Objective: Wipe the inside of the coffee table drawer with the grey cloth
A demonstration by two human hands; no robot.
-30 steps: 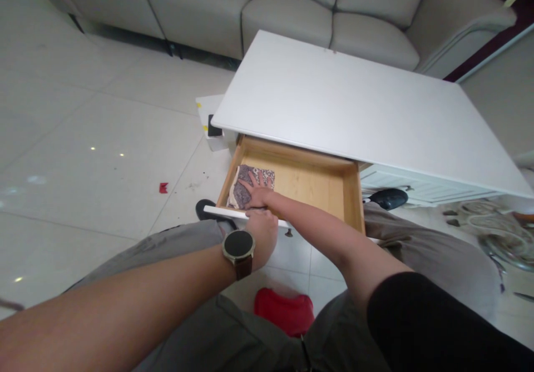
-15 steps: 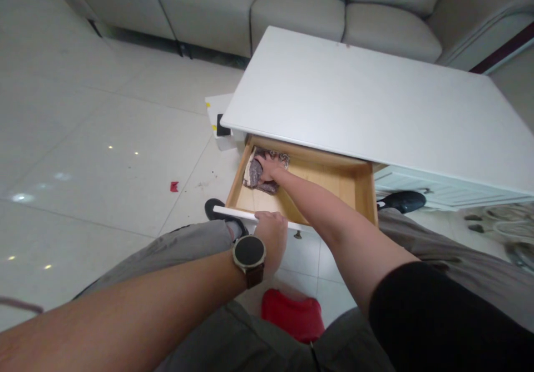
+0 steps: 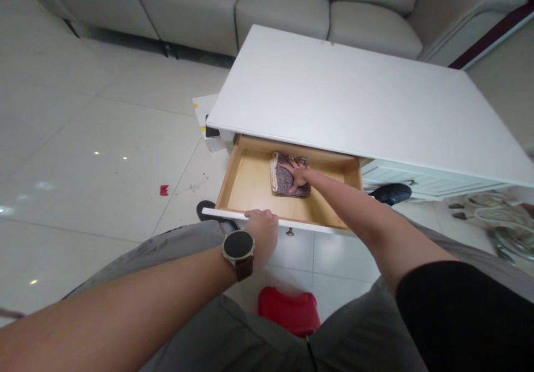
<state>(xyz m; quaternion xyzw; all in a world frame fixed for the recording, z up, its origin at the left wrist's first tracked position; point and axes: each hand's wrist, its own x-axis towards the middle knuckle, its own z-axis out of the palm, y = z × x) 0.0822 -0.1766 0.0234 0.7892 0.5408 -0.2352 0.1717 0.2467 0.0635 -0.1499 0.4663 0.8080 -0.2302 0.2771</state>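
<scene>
A wooden drawer (image 3: 249,180) is pulled out from the white coffee table (image 3: 354,99). My left hand (image 3: 263,232), with a watch on its wrist, is closed over the top edge of the drawer's white front, left of the knob (image 3: 290,231). Inside the drawer lies a folded brown cloth (image 3: 280,178) with a pale edge on its left side. Flat on top of this cloth rests my right hand (image 3: 298,173), fingers spread. It covers the cloth's right part, near the middle of the drawer.
A grey sofa (image 3: 283,13) stands behind the table. Beside the table's left end is a white box (image 3: 204,105). A red stool (image 3: 287,311) is below me between my legs. A red scrap (image 3: 164,190) lies on the tiled floor, and coiled cables (image 3: 496,216) are at right.
Under my right hand, the folded cloth has slid from the drawer's left side toward its middle. My left hand keeps its hold on the drawer front. The view has shifted slightly.
</scene>
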